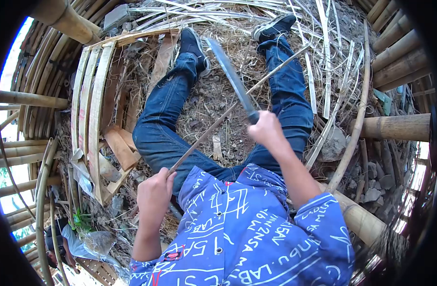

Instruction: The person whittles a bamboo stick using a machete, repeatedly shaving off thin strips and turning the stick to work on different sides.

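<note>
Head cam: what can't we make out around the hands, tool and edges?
Head view: knife blade, motion-blurred, fine detail lost.
Head view: knife handle, mostly covered by the right hand.
Head view: thin stick, gripped stretch hidden by the left hand.
Head view: bamboo poles at right, cut off by the picture's dark edge.

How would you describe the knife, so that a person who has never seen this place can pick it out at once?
Start at the blue shirt with white lettering, and follow its right sleeve to the right hand. The long knife extends from that fist, between the legs of the jeans. Unlike the thin brown stick that it crosses in view, it has a broad grey blade.
</note>
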`<state>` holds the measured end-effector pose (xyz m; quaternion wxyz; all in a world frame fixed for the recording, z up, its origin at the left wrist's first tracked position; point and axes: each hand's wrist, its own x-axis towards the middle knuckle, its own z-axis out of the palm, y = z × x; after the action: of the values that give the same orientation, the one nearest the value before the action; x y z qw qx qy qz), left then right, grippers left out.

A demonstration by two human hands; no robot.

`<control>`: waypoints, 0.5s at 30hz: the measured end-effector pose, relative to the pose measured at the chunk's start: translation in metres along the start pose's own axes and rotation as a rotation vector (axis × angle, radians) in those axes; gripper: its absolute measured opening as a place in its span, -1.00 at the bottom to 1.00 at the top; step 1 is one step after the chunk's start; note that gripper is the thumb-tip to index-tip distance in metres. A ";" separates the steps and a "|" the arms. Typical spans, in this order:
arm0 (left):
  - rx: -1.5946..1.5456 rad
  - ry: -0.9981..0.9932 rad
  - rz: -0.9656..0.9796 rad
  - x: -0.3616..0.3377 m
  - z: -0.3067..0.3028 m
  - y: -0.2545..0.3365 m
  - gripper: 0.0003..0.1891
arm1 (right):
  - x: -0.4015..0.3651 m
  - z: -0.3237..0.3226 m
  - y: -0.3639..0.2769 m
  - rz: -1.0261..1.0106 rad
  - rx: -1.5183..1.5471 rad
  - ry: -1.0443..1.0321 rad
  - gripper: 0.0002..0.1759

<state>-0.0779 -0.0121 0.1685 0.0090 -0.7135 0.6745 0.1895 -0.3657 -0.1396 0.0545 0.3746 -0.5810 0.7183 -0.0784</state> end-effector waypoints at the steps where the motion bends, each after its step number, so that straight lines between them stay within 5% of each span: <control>1: 0.003 0.001 0.007 0.001 -0.002 0.003 -0.72 | -0.011 0.004 -0.007 -0.041 0.005 -0.031 -0.71; 4: 0.079 0.021 0.073 -0.001 -0.004 -0.002 -0.73 | -0.034 0.006 -0.024 -0.199 -0.096 -0.140 -0.73; 10: 0.067 -0.007 -0.035 -0.022 -0.032 -0.020 -0.73 | 0.016 -0.010 0.015 -0.003 0.007 0.028 -0.75; 15: 0.138 0.026 -0.030 -0.015 -0.028 -0.017 -0.73 | -0.011 0.013 -0.008 -0.085 0.105 0.048 -0.78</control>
<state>-0.0548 -0.0037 0.1946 0.0523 -0.7236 0.6753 0.1328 -0.3509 -0.1275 0.0541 0.3837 -0.5887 0.6965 -0.1456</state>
